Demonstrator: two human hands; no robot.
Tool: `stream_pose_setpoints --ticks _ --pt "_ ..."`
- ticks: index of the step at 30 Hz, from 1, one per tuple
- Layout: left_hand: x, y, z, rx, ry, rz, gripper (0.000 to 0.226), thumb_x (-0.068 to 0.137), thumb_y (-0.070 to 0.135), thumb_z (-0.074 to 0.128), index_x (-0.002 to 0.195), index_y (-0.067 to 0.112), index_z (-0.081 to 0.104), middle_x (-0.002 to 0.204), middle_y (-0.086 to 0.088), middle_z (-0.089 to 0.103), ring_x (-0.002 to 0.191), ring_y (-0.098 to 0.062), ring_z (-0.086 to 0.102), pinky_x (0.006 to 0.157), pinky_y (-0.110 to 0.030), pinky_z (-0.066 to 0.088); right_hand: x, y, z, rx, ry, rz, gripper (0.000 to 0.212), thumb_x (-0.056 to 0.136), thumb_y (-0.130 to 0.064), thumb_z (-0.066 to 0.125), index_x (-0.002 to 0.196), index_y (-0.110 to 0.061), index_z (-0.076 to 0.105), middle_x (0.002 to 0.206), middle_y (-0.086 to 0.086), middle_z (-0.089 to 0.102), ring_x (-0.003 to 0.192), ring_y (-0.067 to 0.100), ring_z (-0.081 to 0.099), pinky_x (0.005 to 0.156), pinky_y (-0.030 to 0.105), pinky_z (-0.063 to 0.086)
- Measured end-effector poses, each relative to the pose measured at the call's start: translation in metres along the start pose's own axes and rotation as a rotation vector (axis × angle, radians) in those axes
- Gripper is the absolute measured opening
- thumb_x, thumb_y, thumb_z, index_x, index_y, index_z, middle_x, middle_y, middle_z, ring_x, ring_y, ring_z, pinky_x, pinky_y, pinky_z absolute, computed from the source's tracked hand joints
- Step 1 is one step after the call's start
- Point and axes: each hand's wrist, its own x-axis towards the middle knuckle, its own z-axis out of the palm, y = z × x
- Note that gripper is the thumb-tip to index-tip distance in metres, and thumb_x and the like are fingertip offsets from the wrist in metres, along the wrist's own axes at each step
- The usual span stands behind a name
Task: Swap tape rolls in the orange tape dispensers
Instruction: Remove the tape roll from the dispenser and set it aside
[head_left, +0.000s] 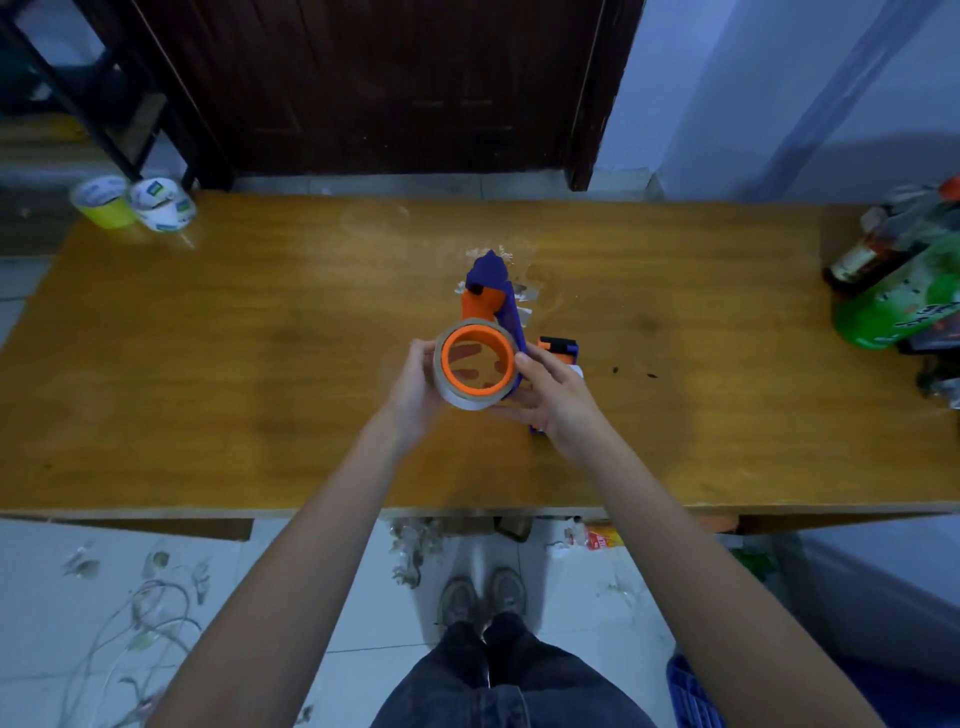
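Note:
An orange and purple tape dispenser (491, 291) is held up over the middle of the wooden table (260, 364). A clear tape roll (467, 400) sits around its orange hub. My left hand (415, 395) grips the roll's left side. My right hand (550, 400) holds the dispenser's purple frame from the right, thumb against the roll's rim. A second orange and purple dispenser (561, 356) lies on the table just behind my right hand, mostly hidden. Two spare rolls stand at the far left corner: a yellow tape roll (104, 202) and a white tape roll (163, 203).
Bottles and a green package (898, 291) crowd the table's right end. Torn tape scraps (519, 291) lie on the table behind the dispenser. A dark door stands beyond the table, and a metal rack at far left. Litter and cords cover the floor by my feet.

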Motion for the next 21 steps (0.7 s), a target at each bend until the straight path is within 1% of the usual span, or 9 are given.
stream_pose_setpoints --ticks 3,5,7,9,11,14,16,18,21 --pt "-0.003 0.001 0.0 0.272 0.058 0.122 0.046 0.099 0.04 0.036 0.142 0.023 0.038 0.14 -0.004 0.048 0.126 -0.02 0.048 0.098 -0.033 0.041 0.0 0.005 -0.005 0.063 0.036 0.014 0.052 0.091 -0.021 0.058 0.139 -0.013 0.038 0.118 0.007 0.062 0.095 0.023 0.068 0.082 0.048 0.056" --pt "-0.007 0.001 -0.005 0.407 -0.049 0.214 0.07 0.089 0.041 0.056 0.148 0.023 0.023 0.144 0.0 0.041 0.129 -0.017 0.044 0.097 -0.028 0.04 0.001 0.007 -0.007 0.059 0.051 0.017 0.054 0.091 -0.021 0.058 0.14 -0.013 0.037 0.119 0.008 0.062 0.093 0.021 0.069 0.079 0.045 0.058" --pt "-0.01 0.0 -0.01 0.639 -0.178 0.255 0.106 0.068 0.038 0.08 0.149 0.025 0.014 0.14 0.009 0.039 0.129 -0.009 0.04 0.101 -0.025 0.037 0.001 0.009 -0.008 0.041 0.054 0.014 0.054 0.091 -0.021 0.059 0.14 -0.013 0.038 0.119 0.006 0.061 0.092 0.019 0.069 0.075 0.041 0.059" --pt "-0.01 -0.003 -0.011 0.809 -0.207 0.316 0.118 0.059 0.03 0.087 0.15 0.023 0.012 0.142 0.009 0.036 0.132 -0.007 0.034 0.108 -0.026 0.031 0.001 0.009 -0.01 0.022 0.051 0.009 0.053 0.09 -0.022 0.059 0.139 -0.014 0.039 0.118 0.005 0.061 0.095 0.021 0.068 0.076 0.042 0.059" --pt "-0.009 -0.003 -0.007 0.847 -0.181 0.407 0.114 0.055 0.033 0.088 0.147 0.021 0.021 0.143 0.005 0.039 0.132 -0.002 0.034 0.11 -0.024 0.029 0.001 0.009 -0.012 -0.001 0.05 0.003 0.051 0.089 -0.022 0.06 0.136 -0.015 0.042 0.122 0.007 0.059 0.102 0.024 0.066 0.081 0.047 0.057" --pt "-0.01 0.0 -0.001 0.832 -0.202 0.545 0.089 0.048 0.046 0.083 0.125 0.029 0.039 0.119 0.024 0.047 0.109 0.023 0.041 0.093 -0.001 0.032 0.002 0.008 -0.015 -0.038 0.045 0.01 0.048 0.09 -0.022 0.059 0.135 -0.017 0.043 0.128 0.012 0.057 0.107 0.028 0.064 0.084 0.049 0.056" --pt "-0.011 0.002 -0.002 0.845 -0.184 0.558 0.083 0.05 0.036 0.087 0.119 0.03 0.042 0.111 0.027 0.046 0.103 0.022 0.044 0.088 0.001 0.031 0.003 0.009 -0.015 -0.033 0.031 0.022 0.051 0.09 -0.021 0.059 0.138 -0.015 0.041 0.128 0.012 0.057 0.107 0.027 0.064 0.084 0.049 0.056" --pt "-0.01 0.002 -0.004 0.871 -0.173 0.567 0.082 0.052 0.027 0.09 0.119 0.027 0.043 0.111 0.022 0.048 0.101 0.014 0.045 0.086 0.002 0.031 0.003 0.01 -0.016 -0.008 0.018 0.035 0.054 0.09 -0.021 0.059 0.14 -0.014 0.039 0.125 0.01 0.059 0.106 0.025 0.064 0.082 0.047 0.057" --pt "-0.008 0.002 -0.008 0.906 -0.161 0.583 0.083 0.051 0.028 0.091 0.122 0.018 0.048 0.111 0.013 0.052 0.1 0.006 0.048 0.083 0.003 0.033 0.003 0.013 -0.016 0.021 -0.003 0.05 0.052 0.091 -0.021 0.057 0.139 -0.013 0.039 0.122 0.009 0.06 0.105 0.025 0.065 0.08 0.045 0.058"
